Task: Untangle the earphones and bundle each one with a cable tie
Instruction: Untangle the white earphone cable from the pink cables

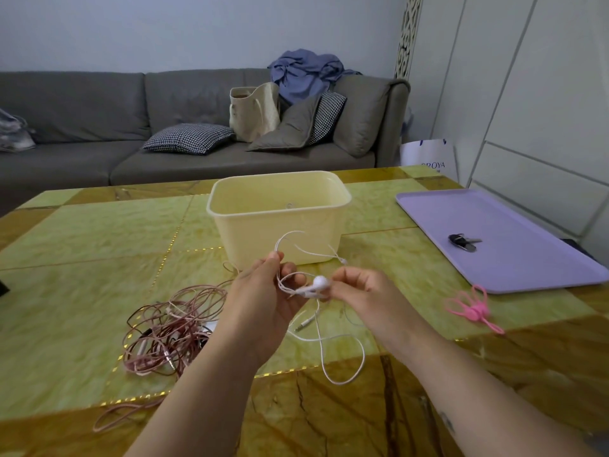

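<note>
Left hand (263,293) and right hand (361,288) hold the white earphones (320,282) between them, fingers (342,279) pinching cord and earbud. Slack trails below onto the worktop (82,242). Likely fault: pulling the hands apart tightens a knot. The pink tangle (171,331) lies to the left.

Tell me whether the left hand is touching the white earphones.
Touching. The head view shows the left hand gripping the white earphones by their cable, thumb and fingers closed on it just below the raised loops.

Left hand (263,291), right hand (360,286); fingers curled
</note>
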`<act>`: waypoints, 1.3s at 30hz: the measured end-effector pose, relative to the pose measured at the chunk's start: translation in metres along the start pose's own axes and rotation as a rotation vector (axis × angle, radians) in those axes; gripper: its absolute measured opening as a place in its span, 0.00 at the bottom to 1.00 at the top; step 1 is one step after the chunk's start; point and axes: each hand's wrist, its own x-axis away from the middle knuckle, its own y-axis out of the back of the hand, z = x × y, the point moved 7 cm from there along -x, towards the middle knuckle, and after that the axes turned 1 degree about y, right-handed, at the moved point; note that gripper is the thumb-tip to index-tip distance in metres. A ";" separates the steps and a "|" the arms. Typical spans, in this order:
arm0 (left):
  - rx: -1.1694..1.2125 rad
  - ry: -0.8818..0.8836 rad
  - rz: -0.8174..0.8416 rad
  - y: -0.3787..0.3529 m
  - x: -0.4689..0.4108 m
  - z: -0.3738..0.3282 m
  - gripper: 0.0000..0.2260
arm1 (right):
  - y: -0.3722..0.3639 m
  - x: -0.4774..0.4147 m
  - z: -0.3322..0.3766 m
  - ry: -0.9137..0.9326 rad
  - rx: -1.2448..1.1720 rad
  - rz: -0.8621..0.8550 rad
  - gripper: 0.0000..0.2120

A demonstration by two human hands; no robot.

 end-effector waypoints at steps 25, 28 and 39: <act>-0.126 -0.006 -0.026 0.013 -0.003 -0.014 0.09 | 0.028 -0.006 0.002 0.129 0.476 -0.263 0.03; -0.038 0.029 -0.019 0.011 -0.004 -0.007 0.10 | 0.024 -0.005 -0.003 0.069 0.291 -0.260 0.05; 0.009 0.094 -0.022 0.013 -0.004 -0.003 0.08 | 0.012 -0.004 -0.002 -0.010 0.110 -0.120 0.12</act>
